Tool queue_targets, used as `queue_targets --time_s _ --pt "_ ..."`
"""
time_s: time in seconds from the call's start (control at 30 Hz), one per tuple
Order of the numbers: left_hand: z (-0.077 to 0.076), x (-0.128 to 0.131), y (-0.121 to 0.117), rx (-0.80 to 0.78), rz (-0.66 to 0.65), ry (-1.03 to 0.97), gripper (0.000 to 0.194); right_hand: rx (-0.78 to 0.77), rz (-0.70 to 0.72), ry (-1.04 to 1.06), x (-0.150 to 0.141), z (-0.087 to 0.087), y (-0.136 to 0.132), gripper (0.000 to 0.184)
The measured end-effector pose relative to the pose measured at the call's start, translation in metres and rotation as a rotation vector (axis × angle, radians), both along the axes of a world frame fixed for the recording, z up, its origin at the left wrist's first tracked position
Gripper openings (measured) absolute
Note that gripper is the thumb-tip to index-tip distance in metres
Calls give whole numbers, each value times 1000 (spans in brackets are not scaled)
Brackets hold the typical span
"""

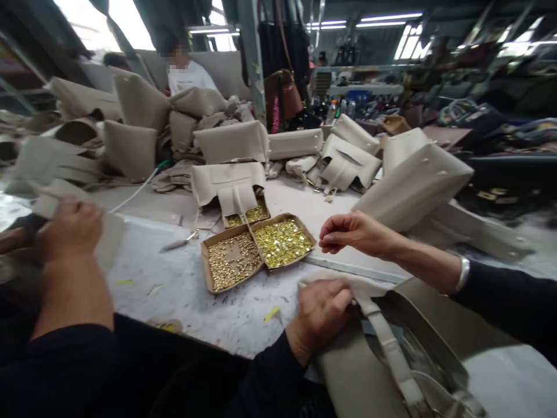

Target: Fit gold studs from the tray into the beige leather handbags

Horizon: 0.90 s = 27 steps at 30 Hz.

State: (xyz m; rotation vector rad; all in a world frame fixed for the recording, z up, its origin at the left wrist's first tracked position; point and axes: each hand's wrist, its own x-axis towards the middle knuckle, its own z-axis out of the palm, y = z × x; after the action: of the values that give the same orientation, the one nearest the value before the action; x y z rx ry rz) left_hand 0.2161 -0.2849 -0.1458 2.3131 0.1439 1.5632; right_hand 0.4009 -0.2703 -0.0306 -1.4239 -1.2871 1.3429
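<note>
Black sleeves [509, 307], silver bracelet [464, 274]

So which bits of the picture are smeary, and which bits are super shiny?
In the head view, the dark pile toward the right edge looks smeared, while the cardboard trays look sharper; in that same head view, the gold-coloured bits sparkle, and the ceiling lights and windows glare white.

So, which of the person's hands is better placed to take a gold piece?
Probably the right hand: it hovers beside the gold pieces, while the left hand holds the bag.
</note>
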Motion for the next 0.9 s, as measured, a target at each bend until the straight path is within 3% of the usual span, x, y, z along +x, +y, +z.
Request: queue_targets --time_s 0.17,0.3,0.47,0.73,0.9 --pt "-1 2 -6 24 -2 4 27 -75 59 -2 17 -5 -64 40" --pt "2 5 -13 63 73 8 19 -24 50 -78 19 -13 -94 36" --pt "7 8 -16 96 76 1 17 142 18 -163 18 -22 -105 33" --pt "2 10 -16 57 1 5 26 106 -80 -32 13 -36 -115 34" --pt "4 11 -17 42 -32 2 20 95 -117 6 11 -37 -118 35"
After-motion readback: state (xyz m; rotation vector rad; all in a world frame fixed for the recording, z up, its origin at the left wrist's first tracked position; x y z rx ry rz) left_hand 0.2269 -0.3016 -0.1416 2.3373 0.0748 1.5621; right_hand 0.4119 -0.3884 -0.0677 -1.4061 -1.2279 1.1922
